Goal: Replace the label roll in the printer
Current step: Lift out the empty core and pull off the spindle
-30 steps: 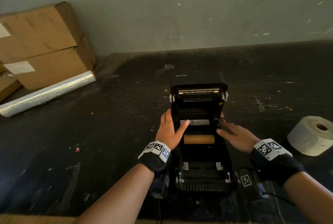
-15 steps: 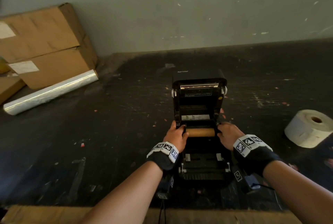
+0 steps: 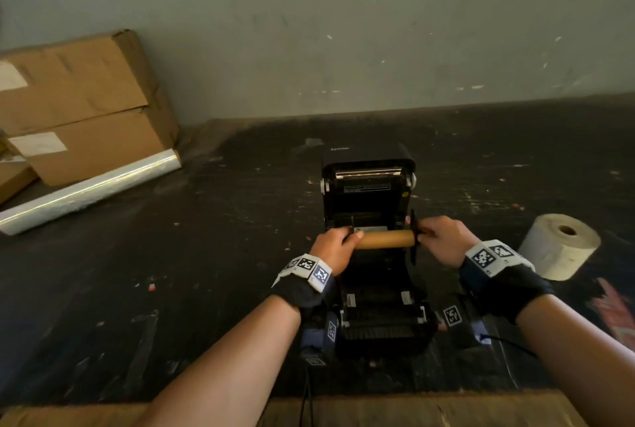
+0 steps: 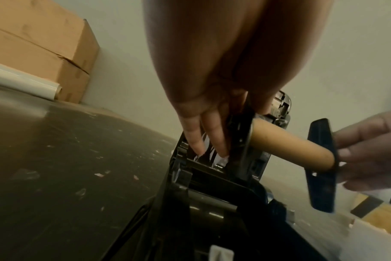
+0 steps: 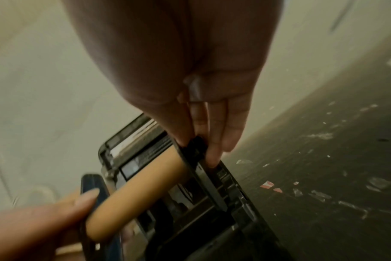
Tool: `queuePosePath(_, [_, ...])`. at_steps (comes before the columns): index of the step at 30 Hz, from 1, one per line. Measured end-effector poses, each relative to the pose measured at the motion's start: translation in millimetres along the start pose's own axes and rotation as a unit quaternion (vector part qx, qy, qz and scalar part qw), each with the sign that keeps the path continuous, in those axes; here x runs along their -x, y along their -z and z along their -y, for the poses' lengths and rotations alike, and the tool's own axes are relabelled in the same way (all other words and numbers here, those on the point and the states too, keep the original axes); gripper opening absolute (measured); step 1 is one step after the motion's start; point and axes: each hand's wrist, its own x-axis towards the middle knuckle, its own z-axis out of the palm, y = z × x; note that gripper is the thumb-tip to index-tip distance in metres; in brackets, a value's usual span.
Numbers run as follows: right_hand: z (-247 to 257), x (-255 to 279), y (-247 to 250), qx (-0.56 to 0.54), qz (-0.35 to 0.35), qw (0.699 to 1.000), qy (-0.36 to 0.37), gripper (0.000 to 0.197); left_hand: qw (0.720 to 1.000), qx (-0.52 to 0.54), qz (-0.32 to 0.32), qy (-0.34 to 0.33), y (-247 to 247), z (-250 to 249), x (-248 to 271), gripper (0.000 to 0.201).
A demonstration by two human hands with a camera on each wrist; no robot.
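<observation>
The black label printer (image 3: 367, 186) stands with its lid swung up. Just above its bay, a bare brown cardboard core (image 3: 385, 239) on a black spindle is held level between both hands. My left hand (image 3: 335, 248) grips the left end, thumb on the core. My right hand (image 3: 443, 241) pinches the right end behind the black flange (image 3: 413, 237). The left wrist view shows the core (image 4: 290, 146) and the flange (image 4: 321, 164) over the printer (image 4: 212, 203). The right wrist view shows the core (image 5: 141, 190) too. A full white label roll (image 3: 558, 246) lies right of the printer.
Stacked cardboard boxes (image 3: 75, 107) and a roll of clear film (image 3: 89, 193) lie at the back left against the wall. The dark tabletop (image 3: 206, 272) carries small scraps. A cable (image 3: 505, 346) runs from my right wrist band.
Both hands went from the printer's sides to the ends of the core, then lifted it with its spindle and flange up out of the bay. The view shifted slightly.
</observation>
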Motion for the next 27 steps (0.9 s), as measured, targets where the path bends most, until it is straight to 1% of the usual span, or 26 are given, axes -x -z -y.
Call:
queuePosePath(2, [-13, 9, 4, -0.1, -0.01, 0.995, -0.003, 0.022, 0.998, 0.051, 0.02, -0.003, -2, -4, 3, 0.034])
queuePosePath(4, [-24, 23, 6, -0.222, -0.025, 0.974, -0.027, 0.021, 0.992, 0.12, 0.039, 0.001, -9, -10, 6, 0.025])
queuePosePath(6, [-33, 39, 6, -0.299, -0.053, 0.951, -0.051, 0.023, 0.983, 0.171, 0.06, 0.003, -18, -17, 9, 0.023])
queuePosePath(8, [-45, 59, 6, -0.347, -0.086, 0.931, -0.072, 0.02, 0.974, 0.208, 0.089, 0.0, -32, -28, 12, 0.024])
queuePosePath(10, [-61, 80, 8, -0.395, -0.097, 0.908, -0.1, 0.012, 0.968, 0.224, 0.115, -0.002, -50, -41, 14, 0.025])
queuePosePath(13, [-88, 101, 10, -0.453, -0.118, 0.873, -0.14, 0.016, 0.96, 0.243, 0.143, 0.001, -78, -60, 16, 0.027])
queuePosePath(15, [-102, 108, 11, -0.471, -0.134, 0.858, -0.155, 0.016, 0.956, 0.251, 0.151, 0.012, -93, -69, 14, 0.028])
queuePosePath(17, [-117, 109, 12, -0.47, -0.147, 0.853, -0.173, 0.014, 0.951, 0.269, 0.147, 0.037, -105, -78, 9, 0.027])
queuePosePath(19, [-132, 107, 14, -0.458, -0.158, 0.855, -0.183, 0.02, 0.945, 0.289, 0.137, 0.068, -116, -87, -1, 0.027])
queuePosePath(20, [-140, 105, 16, -0.462, -0.159, 0.851, -0.191, 0.021, 0.943, 0.296, 0.128, 0.081, -122, -93, -7, 0.027])
queuePosePath(23, [-167, 99, 26, -0.507, -0.16, 0.818, -0.219, 0.018, 0.939, 0.305, 0.09, 0.131, -145, -108, -29, 0.03])
queuePosePath(24, [-178, 96, 30, -0.512, -0.157, 0.813, -0.227, 0.017, 0.942, 0.291, 0.075, 0.148, -154, -111, -37, 0.031])
queuePosePath(25, [-191, 93, 34, -0.51, -0.152, 0.814, -0.232, 0.015, 0.949, 0.265, 0.058, 0.16, -163, -115, -46, 0.034])
queuePosePath(27, [-214, 85, 40, -0.511, -0.143, 0.815, -0.233, 0.017, 0.972, 0.161, 0.031, 0.168, -181, -117, -61, 0.044])
